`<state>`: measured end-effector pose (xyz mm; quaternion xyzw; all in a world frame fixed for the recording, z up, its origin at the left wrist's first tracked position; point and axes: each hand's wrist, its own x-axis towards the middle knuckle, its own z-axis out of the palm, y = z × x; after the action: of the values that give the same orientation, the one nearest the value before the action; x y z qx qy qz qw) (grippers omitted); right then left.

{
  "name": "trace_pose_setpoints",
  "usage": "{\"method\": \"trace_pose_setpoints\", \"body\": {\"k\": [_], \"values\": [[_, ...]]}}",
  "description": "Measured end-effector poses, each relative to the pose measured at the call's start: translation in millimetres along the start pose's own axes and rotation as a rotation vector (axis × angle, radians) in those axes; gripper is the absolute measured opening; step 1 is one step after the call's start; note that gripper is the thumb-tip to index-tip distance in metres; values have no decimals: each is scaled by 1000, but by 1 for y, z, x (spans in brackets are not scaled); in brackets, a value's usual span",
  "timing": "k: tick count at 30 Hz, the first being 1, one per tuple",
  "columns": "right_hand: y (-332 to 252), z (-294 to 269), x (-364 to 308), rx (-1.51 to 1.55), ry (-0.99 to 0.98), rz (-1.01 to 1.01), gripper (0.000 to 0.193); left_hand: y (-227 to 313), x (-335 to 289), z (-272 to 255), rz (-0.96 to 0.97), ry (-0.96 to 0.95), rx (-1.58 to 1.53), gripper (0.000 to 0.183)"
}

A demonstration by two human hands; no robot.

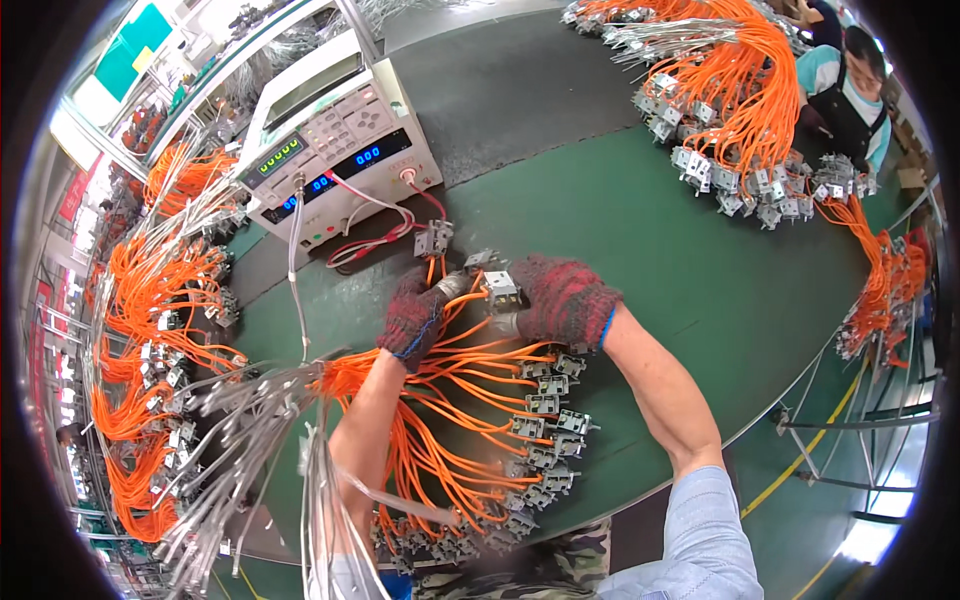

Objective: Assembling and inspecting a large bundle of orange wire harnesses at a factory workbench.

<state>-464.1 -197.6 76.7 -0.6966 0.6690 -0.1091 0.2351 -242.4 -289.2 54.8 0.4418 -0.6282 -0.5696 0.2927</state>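
My left hand (413,312), in a dark red and grey knit glove with bare-looking grey fingertips, is closed round orange cables (462,300). My right hand (565,302), gloved alike, is closed at a small grey-white connector (502,288) on an orange cable, its thumb just below it. Another grey connector (485,259) lies beyond my fingers. Past my left hand, a connector block (433,239) sits at the end of the tester's red lead. Below my hands fans a bundle of orange cables (430,420), with several connectors (545,425) along its outer edge.
A white bench tester (340,150) with lit displays stands at the back left. Silvery wire ends (250,420) spread over my left forearm. More orange cable bundles lie on the left rack (140,330) and far right of the green table (740,90). A co-worker (850,100) is at far right.
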Motion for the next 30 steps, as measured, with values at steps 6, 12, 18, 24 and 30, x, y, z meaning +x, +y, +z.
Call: {"method": "trace_pose_setpoints", "body": {"k": [6, 12, 18, 24, 30], "values": [[6, -21, -1, 155, -142, 98, 77, 3, 33, -16, 250, -335, 674, 33], [6, 0, -6, 198, 297, -161, 65, 14, 35, -11, -39, -194, 541, 45], [9, -10, 7, 128, 30, -72, 56, -15, 46, -20, 289, -191, 845, 26], [7, -16, 14, 98, 111, -35, 53, -22, 59, -20, 653, -267, 1102, 35], [19, -30, 36, 106, 29, -29, 49, -18, 54, -4, 208, -124, 690, 23]]}}
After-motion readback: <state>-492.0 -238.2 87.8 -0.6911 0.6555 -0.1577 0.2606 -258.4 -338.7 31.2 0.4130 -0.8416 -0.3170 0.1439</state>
